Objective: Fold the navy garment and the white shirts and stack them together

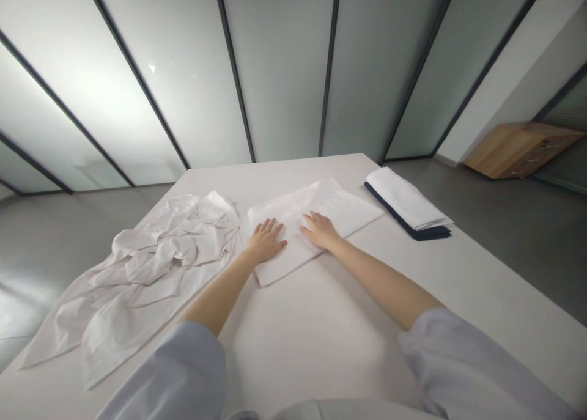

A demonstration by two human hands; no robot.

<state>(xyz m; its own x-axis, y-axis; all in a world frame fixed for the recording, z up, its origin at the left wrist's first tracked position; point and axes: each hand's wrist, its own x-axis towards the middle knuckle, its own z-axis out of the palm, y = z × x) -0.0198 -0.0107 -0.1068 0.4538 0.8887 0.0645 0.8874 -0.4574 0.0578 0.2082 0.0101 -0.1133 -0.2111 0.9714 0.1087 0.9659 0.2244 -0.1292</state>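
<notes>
A white cloth (316, 203), folded into a flat rectangle, lies at the middle of the table in front of me. My left hand (266, 241) rests palm down on its near left part, fingers spread. On the same cloth, a little to the right, my right hand (320, 229) lies flat with its fingers apart. Neither hand grips anything. Just left of the folded cloth is a large crumpled white cloth (169, 255), heaped in loose wrinkles with its corners trailing toward me.
At the table's right edge a folded white cloth (408, 197) sits on a folded dark navy cloth (428, 233). The white table (312, 346) ends before a frosted glass partition (284, 71). A wooden cabinet (513, 148) stands on the floor at the far right.
</notes>
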